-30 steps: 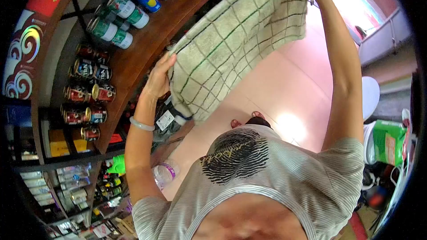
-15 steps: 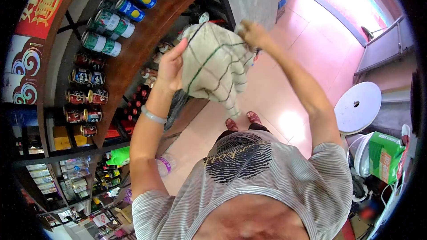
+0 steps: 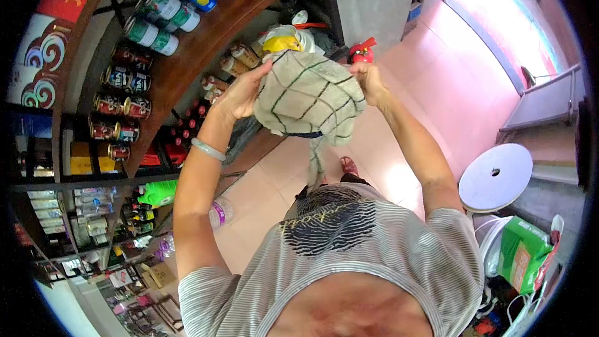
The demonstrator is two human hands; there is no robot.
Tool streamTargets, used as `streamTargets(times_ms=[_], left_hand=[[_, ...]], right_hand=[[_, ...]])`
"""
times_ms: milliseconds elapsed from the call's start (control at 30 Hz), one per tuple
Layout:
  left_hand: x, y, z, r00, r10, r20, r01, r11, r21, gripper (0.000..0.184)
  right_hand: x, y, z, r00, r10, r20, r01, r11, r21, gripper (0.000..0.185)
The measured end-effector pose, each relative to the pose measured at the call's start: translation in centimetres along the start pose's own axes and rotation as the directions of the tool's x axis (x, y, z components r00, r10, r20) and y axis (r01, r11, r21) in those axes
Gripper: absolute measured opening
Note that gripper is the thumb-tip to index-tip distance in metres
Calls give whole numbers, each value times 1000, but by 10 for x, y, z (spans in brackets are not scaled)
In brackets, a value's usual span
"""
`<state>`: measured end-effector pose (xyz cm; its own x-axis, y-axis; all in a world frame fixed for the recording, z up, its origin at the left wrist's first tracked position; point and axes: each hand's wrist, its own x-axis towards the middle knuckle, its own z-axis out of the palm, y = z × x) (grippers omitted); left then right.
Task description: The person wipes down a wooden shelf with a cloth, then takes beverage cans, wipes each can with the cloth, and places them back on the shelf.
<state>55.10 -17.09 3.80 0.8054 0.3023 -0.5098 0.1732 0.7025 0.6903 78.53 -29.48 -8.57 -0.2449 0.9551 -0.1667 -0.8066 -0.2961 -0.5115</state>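
Note:
A pale checked cloth [image 3: 307, 92] hangs bunched between my two hands, with a thin end drooping toward the floor. My left hand [image 3: 240, 93] pinches its upper left edge, a pale bangle on that wrist. At the upper right edge, the fingers of my right hand [image 3: 369, 82] are closed on the cloth. Behind it, a yellow packet [image 3: 282, 43] lies on a lower shelf, and a red object [image 3: 362, 51] shows just past my right hand.
Wooden shelves [image 3: 181, 56] with several drink cans [image 3: 116, 78] curve along the left. A plastic bottle [image 3: 219, 213] stands on the tiled floor [image 3: 274, 171]. At the right are a round white lid [image 3: 496, 178] and a green package [image 3: 523, 253].
The spread cloth has been drawn together and lowered. My right hand has come down from the upper right, closer to my left hand; the view has shifted.

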Motion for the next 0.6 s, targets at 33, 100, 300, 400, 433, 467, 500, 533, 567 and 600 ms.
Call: streamTargets(times_ms=[33, 100, 300, 400, 433, 467, 500, 533, 567, 600], left_hand=[[-2, -2, 2, 1000, 9, -8, -9, 1000, 4, 46], [-2, -5, 0, 998, -7, -66, 7, 1000, 2, 47], [-17, -12, 0, 996, -56, -62, 57, 998, 13, 50], [-29, -17, 9, 996, -68, -54, 75, 987, 145, 48], [-25, -22, -2, 995, -64, -76, 83, 958, 276, 47], [-19, -29, -17, 993, -54, -104, 91, 912, 401, 46], [-12, -26, -23, 983, 21, -181, 108, 734, 671, 45], [-5, -18, -30, 963, 112, -246, 163, 485, 859, 45], [0, -16, -37, 933, 210, -292, 253, 196, 948, 45], [5, -26, -48, 852, 452, -263, 222, 142, 965, 45]], right_hand=[[-2, -6, 4, 986, 10, 166, -26, 996, 91, 45], [-6, -2, 23, 995, 5, 95, -7, 1000, 16, 44], [-1, 10, 31, 933, -335, -134, 116, 632, -767, 31], [-17, -8, 31, 890, -450, -74, 99, 349, -932, 31], [-25, -14, 43, 889, -447, -97, 76, 352, -933, 30], [-32, -18, 54, 889, -442, -114, 56, 352, -934, 29], [-32, -18, 54, 883, -459, -101, 89, 374, -923, 29], [-31, -18, 54, 878, -471, -89, 120, 395, -911, 29], [-29, -16, 55, 874, -479, -80, 147, 417, -897, 29], [-26, -10, 57, 865, -490, -105, 154, 458, -875, 29]])
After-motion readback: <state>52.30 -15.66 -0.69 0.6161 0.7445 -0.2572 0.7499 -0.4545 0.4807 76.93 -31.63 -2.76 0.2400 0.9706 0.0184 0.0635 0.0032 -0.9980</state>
